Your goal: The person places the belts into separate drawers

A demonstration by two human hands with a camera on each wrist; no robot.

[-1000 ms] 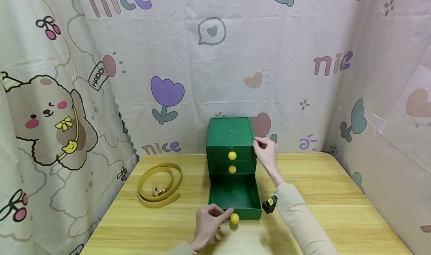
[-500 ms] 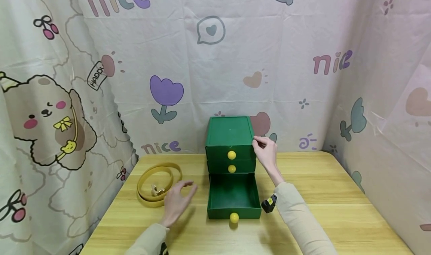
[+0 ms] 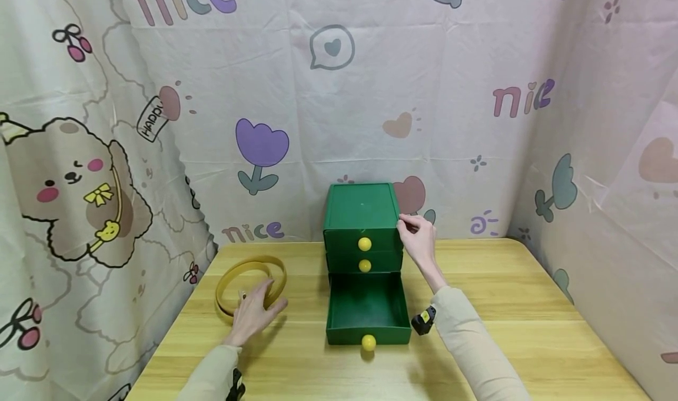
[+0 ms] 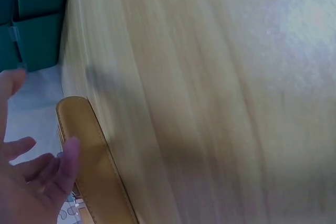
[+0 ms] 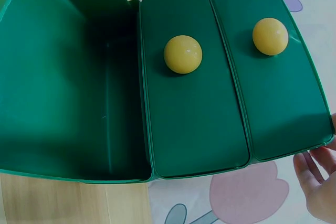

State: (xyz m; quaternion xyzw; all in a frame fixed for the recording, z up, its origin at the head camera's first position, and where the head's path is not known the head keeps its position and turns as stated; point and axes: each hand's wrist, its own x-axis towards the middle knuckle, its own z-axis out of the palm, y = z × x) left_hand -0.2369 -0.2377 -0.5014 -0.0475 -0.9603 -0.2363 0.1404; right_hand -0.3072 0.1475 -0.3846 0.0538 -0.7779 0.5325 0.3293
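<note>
A coiled yellow-brown belt [image 3: 225,283] lies on the left of the table, its metal buckle [image 3: 243,295] partly covered. Over its near right side is my left hand [image 3: 253,315], fingers spread and holding nothing; in the left wrist view they are beside the stitched strap [image 4: 97,163], and contact is unclear. A small green drawer cabinet [image 3: 362,205] stands at the middle back. Its bottom drawer [image 3: 346,335] is pulled out, with nothing visible inside. My right hand [image 3: 419,241] holds the cabinet's upper right front edge between thumb and fingers, also visible in the right wrist view.
Yellow ball knobs sit on the drawer fronts, such as the top knob [image 3: 364,244]; the upper two drawers are closed. The wooden table [image 3: 508,307] extends to both sides. Printed curtains [image 3: 339,106] enclose the back and sides.
My left hand has left the bottom drawer's knob and moved left to the belt, its fingers spreading. My right hand stays on the cabinet's edge; the drawer remains pulled out.
</note>
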